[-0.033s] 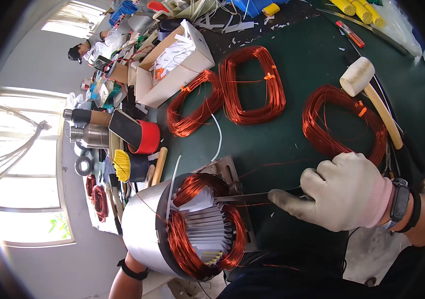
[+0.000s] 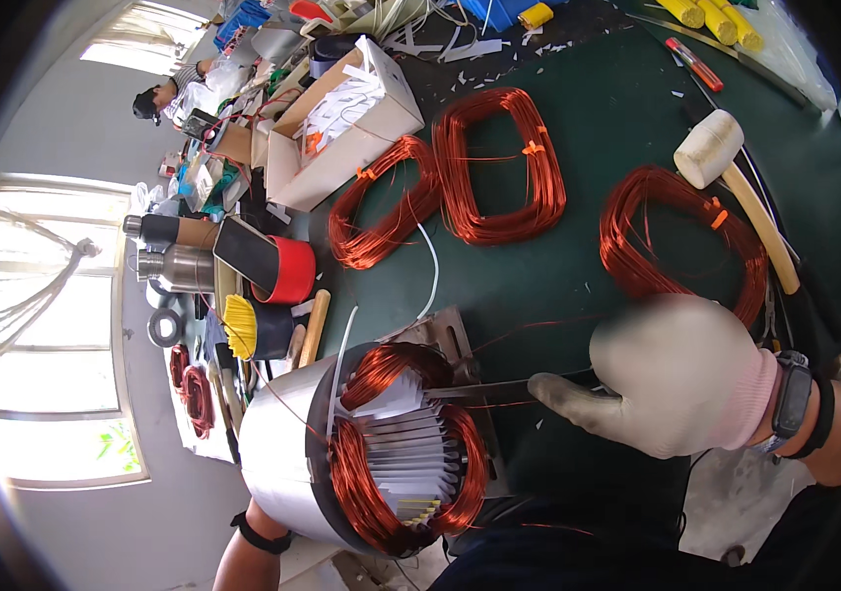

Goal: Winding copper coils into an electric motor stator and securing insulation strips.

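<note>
A motor stator (image 2: 287,448) with a silver shell lies on its side, its bore facing me. Copper windings (image 2: 356,492) bulge round the opening, and white slot liners (image 2: 405,443) line the inside, with yellow ends at the bottom. My gloved right hand (image 2: 672,379) is closed round a thin, flat metal blade (image 2: 484,391); its tip reaches into the bore by the upper winding. The knuckles look smeared. Of my left hand (image 2: 261,522) only the wrist and forearm show, at the stator's underside; its fingers are hidden. A white sleeved lead (image 2: 343,360) sticks up from the stator.
Tied copper coils (image 2: 499,236) lie on the dark green table (image 2: 578,128), another coil (image 2: 627,281) beside a white mallet (image 2: 708,148). A carton (image 2: 292,187) of paper strips, bottles (image 2: 179,268) and a red-black holder (image 2: 292,271) stand left. A person (image 2: 169,97) sits far off.
</note>
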Available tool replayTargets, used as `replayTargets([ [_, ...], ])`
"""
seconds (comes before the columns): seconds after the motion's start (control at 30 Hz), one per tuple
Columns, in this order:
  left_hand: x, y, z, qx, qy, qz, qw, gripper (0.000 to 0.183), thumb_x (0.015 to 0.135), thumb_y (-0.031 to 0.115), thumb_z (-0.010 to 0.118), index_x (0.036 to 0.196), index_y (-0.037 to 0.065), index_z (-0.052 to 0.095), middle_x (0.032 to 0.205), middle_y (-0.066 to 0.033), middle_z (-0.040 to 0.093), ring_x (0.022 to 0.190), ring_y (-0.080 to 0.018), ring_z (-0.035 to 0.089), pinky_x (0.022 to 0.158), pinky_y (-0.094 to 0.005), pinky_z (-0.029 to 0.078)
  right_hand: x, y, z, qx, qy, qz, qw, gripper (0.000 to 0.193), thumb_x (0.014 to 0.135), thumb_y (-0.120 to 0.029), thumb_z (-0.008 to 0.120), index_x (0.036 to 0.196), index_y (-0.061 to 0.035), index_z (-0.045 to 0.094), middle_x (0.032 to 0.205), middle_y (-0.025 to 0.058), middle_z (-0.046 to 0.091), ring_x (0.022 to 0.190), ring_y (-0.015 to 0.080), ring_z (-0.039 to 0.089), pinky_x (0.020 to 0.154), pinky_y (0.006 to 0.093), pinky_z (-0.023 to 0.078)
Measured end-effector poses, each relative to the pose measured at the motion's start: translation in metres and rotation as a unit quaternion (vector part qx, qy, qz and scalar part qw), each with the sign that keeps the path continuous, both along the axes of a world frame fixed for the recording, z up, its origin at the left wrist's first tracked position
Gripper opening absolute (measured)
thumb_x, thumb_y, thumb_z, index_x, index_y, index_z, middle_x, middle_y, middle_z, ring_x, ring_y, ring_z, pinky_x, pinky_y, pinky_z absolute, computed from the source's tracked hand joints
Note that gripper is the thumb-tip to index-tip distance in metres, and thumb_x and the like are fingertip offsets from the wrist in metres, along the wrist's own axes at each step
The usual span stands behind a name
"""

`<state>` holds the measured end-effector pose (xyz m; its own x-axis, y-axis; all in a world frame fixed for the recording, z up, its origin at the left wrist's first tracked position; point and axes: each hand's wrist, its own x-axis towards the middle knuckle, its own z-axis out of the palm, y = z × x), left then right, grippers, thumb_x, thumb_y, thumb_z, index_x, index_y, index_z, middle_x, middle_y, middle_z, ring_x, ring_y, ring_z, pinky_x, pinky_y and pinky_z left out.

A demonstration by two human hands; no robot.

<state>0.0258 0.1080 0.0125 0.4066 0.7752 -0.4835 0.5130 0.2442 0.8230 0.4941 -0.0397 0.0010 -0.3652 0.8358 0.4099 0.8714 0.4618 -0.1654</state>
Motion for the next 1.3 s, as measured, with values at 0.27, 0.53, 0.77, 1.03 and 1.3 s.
replayTargets([
  [0.27, -0.042, -0.008, -0.009, -0.045, 0.005, 0.067, 0.997, 0.062, 0.114, 0.036, 0.037, 0.165, 0.002, 0.030, 0.164, -0.0175, 0.043, 0.145, -0.0302, 0.052, 0.120, -0.0445, 0.045, -0.016, 0.015, 0.010, -0.005, -0.003, -0.047, 0.999, 0.015, 0.081, -0.035, 0.082, 0.085, -0.0208, 0.079, 0.062, -0.0001, 0.048, 0.047, 0.0134, 0.045, 0.040, 0.0308, 0.028],
  [0.53, -0.071, -0.014, -0.008, -0.058, -0.012, 0.117, 0.991, 0.061, 0.113, 0.034, 0.038, 0.164, 0.002, 0.031, 0.164, -0.0178, 0.044, 0.144, -0.0301, 0.052, 0.120, -0.0439, 0.045, -0.057, 0.063, -0.020, 0.002, 0.136, 0.065, 0.989, 0.037, 0.086, -0.040, 0.077, 0.072, -0.0066, 0.070, 0.051, 0.0034, 0.048, 0.040, 0.0156, 0.050, 0.036, 0.0334, 0.044],
  [0.77, -0.092, -0.018, -0.003, -0.044, -0.042, 0.167, 0.984, 0.060, 0.113, 0.032, 0.039, 0.164, 0.001, 0.033, 0.163, -0.0180, 0.044, 0.144, -0.0300, 0.052, 0.119, -0.0435, 0.045, -0.074, 0.068, -0.024, -0.067, 0.201, 0.026, 0.977, 0.051, 0.093, -0.052, 0.072, 0.079, -0.0031, 0.069, 0.055, 0.0153, 0.061, 0.044, 0.0254, 0.065, 0.039, 0.0401, 0.052],
  [1.03, -0.096, -0.018, -0.010, -0.037, -0.121, 0.183, 0.975, 0.059, 0.113, 0.030, 0.041, 0.163, 0.001, 0.034, 0.163, -0.0183, 0.045, 0.144, -0.0299, 0.053, 0.119, -0.0429, 0.046, -0.091, 0.068, -0.021, -0.113, 0.232, 0.076, 0.963, 0.043, 0.099, -0.037, 0.064, 0.085, 0.0035, 0.067, 0.065, 0.0225, 0.067, 0.056, 0.0411, 0.071, 0.050, 0.0514, 0.057],
  [1.3, -0.018, -0.001, -0.080, -0.060, -0.319, 0.145, 0.935, 0.058, 0.112, 0.028, 0.042, 0.163, 0.001, 0.035, 0.163, -0.0186, 0.046, 0.144, -0.0298, 0.053, 0.118, -0.0424, 0.046, -0.076, 0.052, -0.003, -0.118, 0.051, 0.088, 0.988, 0.037, 0.102, -0.032, 0.059, 0.106, 0.0031, 0.070, 0.078, 0.0205, 0.071, 0.070, 0.0377, 0.076, 0.059, 0.0500, 0.061],
])
